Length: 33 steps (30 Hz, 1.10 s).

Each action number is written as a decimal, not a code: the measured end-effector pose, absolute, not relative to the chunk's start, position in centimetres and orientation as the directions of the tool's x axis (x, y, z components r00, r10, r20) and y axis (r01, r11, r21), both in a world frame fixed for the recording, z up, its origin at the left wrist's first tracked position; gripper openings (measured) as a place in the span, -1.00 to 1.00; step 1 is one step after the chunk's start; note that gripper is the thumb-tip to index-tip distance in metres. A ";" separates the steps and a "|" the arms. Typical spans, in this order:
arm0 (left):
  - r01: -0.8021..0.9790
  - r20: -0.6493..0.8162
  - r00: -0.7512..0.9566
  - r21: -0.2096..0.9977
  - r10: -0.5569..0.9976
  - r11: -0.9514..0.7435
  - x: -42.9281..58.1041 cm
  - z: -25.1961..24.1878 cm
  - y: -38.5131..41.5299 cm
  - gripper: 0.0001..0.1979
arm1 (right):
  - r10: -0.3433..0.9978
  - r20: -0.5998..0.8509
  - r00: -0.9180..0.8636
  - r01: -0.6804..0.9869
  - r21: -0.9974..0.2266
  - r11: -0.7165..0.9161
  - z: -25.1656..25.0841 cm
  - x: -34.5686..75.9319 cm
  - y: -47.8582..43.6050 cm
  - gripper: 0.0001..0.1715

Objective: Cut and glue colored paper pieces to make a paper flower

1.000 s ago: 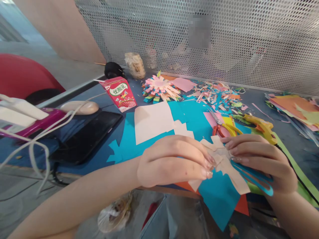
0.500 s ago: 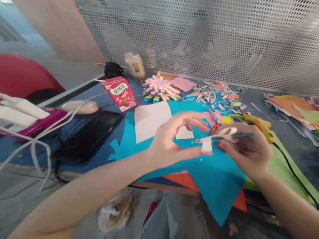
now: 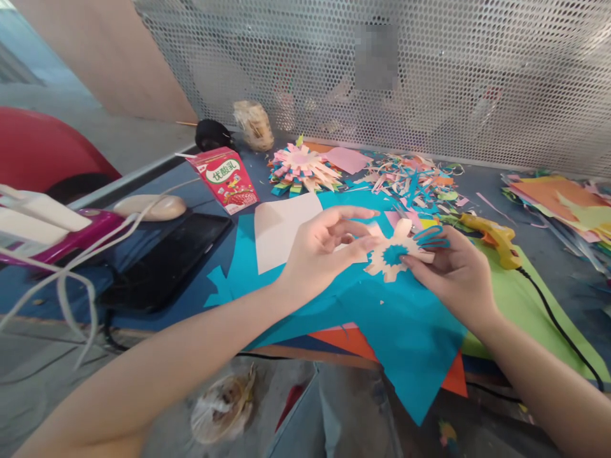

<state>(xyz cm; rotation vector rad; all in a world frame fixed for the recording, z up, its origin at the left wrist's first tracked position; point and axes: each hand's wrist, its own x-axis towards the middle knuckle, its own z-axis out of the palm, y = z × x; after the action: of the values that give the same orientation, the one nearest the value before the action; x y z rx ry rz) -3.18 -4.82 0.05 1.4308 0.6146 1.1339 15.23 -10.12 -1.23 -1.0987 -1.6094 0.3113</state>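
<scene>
Between my hands hangs a small cream paper cut-out (image 3: pixel 392 256) with petal-like flaps and a jagged hole that shows blue through it. My right hand (image 3: pixel 453 273) pinches its right side, together with a curled blue paper strip (image 3: pixel 430 237). My left hand (image 3: pixel 321 251) pinches the cut-out's left edge between thumb and forefinger, its other fingers spread above. Both hands hover just above a large blue paper sheet (image 3: pixel 396 331) on the table.
A yellow glue gun (image 3: pixel 494 236) with a black cord lies to the right on green paper (image 3: pixel 534 305). Behind are paper scraps (image 3: pixel 413 180), a layered paper flower (image 3: pixel 301 168), a red drink carton (image 3: pixel 223 179), a cream sheet (image 3: pixel 279 232). A black tablet (image 3: pixel 167 261) lies left; coloured sheets (image 3: pixel 563 203) are stacked far right.
The hands lifted the cream cut-out off the table and opened it out flat to face me; earlier it lay pressed down, then was held folded edge-on in the right hand.
</scene>
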 end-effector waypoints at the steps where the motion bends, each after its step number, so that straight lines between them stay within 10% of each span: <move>1: -0.278 0.299 0.390 0.940 0.871 -0.198 -3.3 0.1 -4.7 -0.59 | 0.744 0.668 0.012 0.529 -0.636 0.562 -1.1 15.4 -10.2 -0.76; 7: -0.271 -0.057 0.599 0.924 0.799 0.270 -3.6 0.3 -3.8 -0.60 | 0.220 0.800 -0.559 0.548 0.157 0.822 0.0 17.5 -10.9 -0.84; 10: -0.110 -0.224 0.740 0.890 0.634 0.443 -3.3 0.1 -4.0 -0.56 | 0.142 0.725 -0.674 0.532 0.344 0.774 0.6 17.7 -11.3 -0.89; 33: -0.076 -0.212 0.763 0.908 0.610 0.411 -2.7 0.0 -4.8 -0.45 | 0.059 0.632 -0.772 0.430 0.451 0.782 1.3 16.5 -11.0 -0.84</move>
<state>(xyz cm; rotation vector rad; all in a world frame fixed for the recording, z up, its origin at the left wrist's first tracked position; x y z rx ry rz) -2.75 -4.85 -0.01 1.0698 0.5759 0.4632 16.50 -11.03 1.30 -0.3624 -2.3584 -0.7941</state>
